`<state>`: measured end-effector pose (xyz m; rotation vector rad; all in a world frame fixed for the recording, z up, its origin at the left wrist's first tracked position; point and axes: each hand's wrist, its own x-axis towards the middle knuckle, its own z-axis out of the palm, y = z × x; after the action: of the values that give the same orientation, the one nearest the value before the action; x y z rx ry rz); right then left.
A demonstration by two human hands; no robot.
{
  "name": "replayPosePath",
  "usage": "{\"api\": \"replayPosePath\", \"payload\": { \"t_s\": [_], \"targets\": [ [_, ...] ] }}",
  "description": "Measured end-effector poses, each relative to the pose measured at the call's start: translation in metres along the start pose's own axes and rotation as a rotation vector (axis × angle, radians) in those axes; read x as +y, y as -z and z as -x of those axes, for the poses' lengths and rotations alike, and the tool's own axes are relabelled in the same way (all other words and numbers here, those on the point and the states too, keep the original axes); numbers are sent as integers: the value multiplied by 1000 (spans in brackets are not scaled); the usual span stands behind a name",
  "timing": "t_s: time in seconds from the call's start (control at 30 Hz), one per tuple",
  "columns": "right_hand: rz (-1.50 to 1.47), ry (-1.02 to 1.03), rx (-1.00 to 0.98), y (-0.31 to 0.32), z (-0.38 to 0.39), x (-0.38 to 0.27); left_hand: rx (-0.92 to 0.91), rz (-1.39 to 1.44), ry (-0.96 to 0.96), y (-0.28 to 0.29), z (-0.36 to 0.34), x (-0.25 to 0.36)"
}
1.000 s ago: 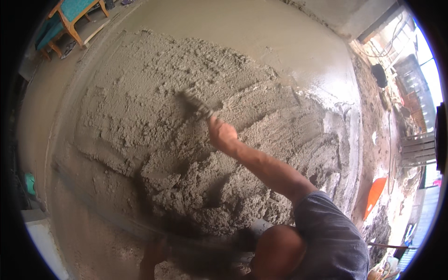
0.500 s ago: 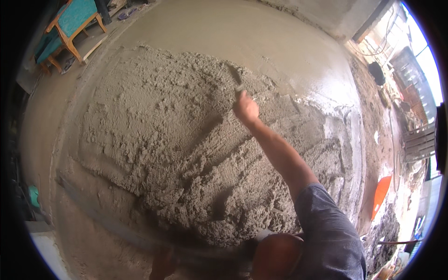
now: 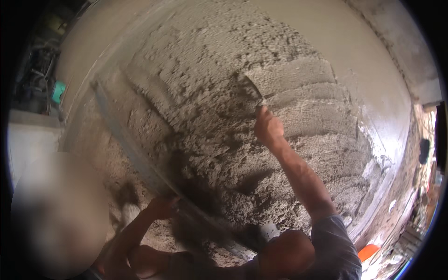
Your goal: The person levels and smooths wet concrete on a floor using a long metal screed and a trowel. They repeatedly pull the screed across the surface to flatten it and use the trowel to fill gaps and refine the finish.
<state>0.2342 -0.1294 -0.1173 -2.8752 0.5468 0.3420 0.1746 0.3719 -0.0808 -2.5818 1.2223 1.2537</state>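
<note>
My right hand [image 3: 269, 126] is closed round the handle of a trowel [image 3: 252, 88], whose blade rests on rough wet grey cement [image 3: 186, 56]. A long straight grey bar [image 3: 130, 142] lies diagonally across the lower left of the mix. My left hand [image 3: 163, 207] grips this bar, low in the picture; its fingertips are partly in shadow. Curved smoothed strokes mark the cement right of the trowel, while lumpier mix fills the shadowed middle below it.
Smooth wet cement [image 3: 373, 56] borders the rough mix at top right, against a wall base [image 3: 410, 56]. A pale ledge [image 3: 32, 133] and green object [image 3: 58, 92] sit at left. An orange object [image 3: 368, 252] lies lower right. A blurred patch hides the lower left corner.
The view has swung toward the left side, losing the chair and showing more of my left arm and the bar. The trowel has moved across the rough cement, and new smoothed strokes show.
</note>
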Motion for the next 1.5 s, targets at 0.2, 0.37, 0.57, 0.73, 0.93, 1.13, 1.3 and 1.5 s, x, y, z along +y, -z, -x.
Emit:
{"api": "replayPosePath", "payload": {
  "t_s": [0.2,0.37,0.57,0.73,0.93,1.13,1.3,1.5],
  "targets": [
    [310,655,-256,-13,65,-172,205,60,27,-27,25,-4],
    [691,698,15,10,97,-134,348,337,250,-7,22,14],
    [576,338,-364,18,112,-72,902,87,373,-21,-12,-25],
    [212,230,-498,21,211,-74,439,351,346,3,-36,13],
    [276,12,-189,114,281,-52,580,-42,188,-4,1,-46],
    [1093,60,-79,121,280,-60,728,2,454,174,-2,-132],
    [-1155,-498,-159,45,286,-210,631,-8,437,156,-15,-103],
    [-1381,-936,93,-21,361,-174,357,-70,419,-1,-7,-19]
  ]
}}
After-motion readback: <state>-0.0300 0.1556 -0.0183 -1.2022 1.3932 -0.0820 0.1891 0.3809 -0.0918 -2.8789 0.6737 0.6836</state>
